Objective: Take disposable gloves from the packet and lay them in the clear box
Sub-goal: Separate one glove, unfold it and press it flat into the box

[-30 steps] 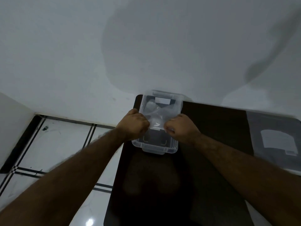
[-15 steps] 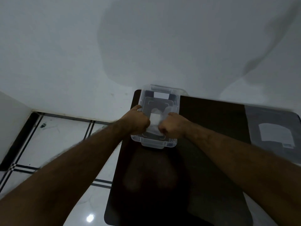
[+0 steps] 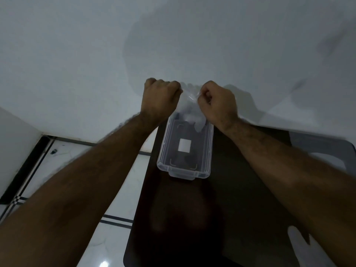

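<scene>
I look down on a dark, glossy table (image 3: 240,199) with rounded corners, pushed up against a pale grey-white wall (image 3: 77,54). The tabletop reflects a dim blur near its middle. To the left of the table the floor (image 3: 63,164) is white tile crossed by thin dark double lines, with a black skirting strip running along the base of the wall and a bright spot of light at the bottom.

The clear box (image 3: 185,151) sits on the table near its far left edge, long side running away from me, its near end carrying a small lip. A white square label shows through its bottom. Otherwise its floor looks bare apart from faint moulded marks.

Both my hands are raised above the far end of the box, in front of the wall. My left hand (image 3: 160,99) is clenched in a fist, pinching one edge of a thin, see-through disposable glove (image 3: 189,106). My right hand (image 3: 217,102) is likewise closed, pinching the opposite edge. The glove hangs stretched between them, its lower part drooping toward the box's far end; I cannot tell whether it touches the box.

At the right edge of the table lies a greyish flat packet (image 3: 323,147), well apart from the box. A pale glove-shaped piece (image 3: 297,245) lies near the table's lower right corner.
</scene>
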The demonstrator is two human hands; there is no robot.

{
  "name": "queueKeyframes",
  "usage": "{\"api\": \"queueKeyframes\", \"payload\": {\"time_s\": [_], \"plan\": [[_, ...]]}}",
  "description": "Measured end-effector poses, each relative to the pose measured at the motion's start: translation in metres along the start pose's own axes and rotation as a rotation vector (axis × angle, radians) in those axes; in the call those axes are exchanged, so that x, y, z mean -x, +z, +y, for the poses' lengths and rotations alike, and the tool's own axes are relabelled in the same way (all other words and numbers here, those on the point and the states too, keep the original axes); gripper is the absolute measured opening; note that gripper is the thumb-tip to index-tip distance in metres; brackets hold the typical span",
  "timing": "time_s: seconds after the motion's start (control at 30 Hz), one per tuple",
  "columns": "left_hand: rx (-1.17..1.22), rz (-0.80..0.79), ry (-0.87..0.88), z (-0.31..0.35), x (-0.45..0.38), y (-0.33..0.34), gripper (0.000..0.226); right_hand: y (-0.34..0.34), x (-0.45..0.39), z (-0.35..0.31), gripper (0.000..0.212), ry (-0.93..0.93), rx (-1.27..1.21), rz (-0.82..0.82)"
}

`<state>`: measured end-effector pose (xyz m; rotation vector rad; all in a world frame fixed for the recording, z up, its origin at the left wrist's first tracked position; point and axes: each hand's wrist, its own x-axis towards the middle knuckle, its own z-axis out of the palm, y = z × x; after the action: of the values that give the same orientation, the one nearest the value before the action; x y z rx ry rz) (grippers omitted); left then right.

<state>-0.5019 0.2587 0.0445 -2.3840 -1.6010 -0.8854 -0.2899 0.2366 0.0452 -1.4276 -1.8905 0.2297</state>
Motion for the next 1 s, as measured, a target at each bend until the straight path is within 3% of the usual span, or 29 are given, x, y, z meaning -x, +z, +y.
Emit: {"api": "queueKeyframes", "payload": {"time_s": [0.1,0.23,0.57,0.7,0.87,1.0], "plan": [[-0.031,0.081,0.12,-0.002,0.005,-0.01,0.027,-0.005,0.004,-0.004,0.022,-0.095,0.017,0.009],[-0.065,0.043,0.246,-0.01,0.028,-0.009,0.02,-0.004,0.022,0.006,0.013,-0.205,0.08,-0.072],[-0.084,-0.331,0.306,-0.013,0.084,0.025,0.012,0.017,0.074,0.046,0.013,-0.18,0.275,-0.439],[-0.17,-0.502,0.321,-0.009,0.094,0.036,0.014,0.028,0.085,0.049,0.016,-0.207,0.443,-0.689],[-0.28,-0.67,0.386,0.002,0.099,0.043,0.017,0.041,0.092,0.048,0.024,-0.266,0.587,-0.854],[-0.375,-0.874,0.43,0.011,0.099,0.047,0.015,0.059,0.099,0.054,0.009,-0.31,0.577,-0.949]]}}
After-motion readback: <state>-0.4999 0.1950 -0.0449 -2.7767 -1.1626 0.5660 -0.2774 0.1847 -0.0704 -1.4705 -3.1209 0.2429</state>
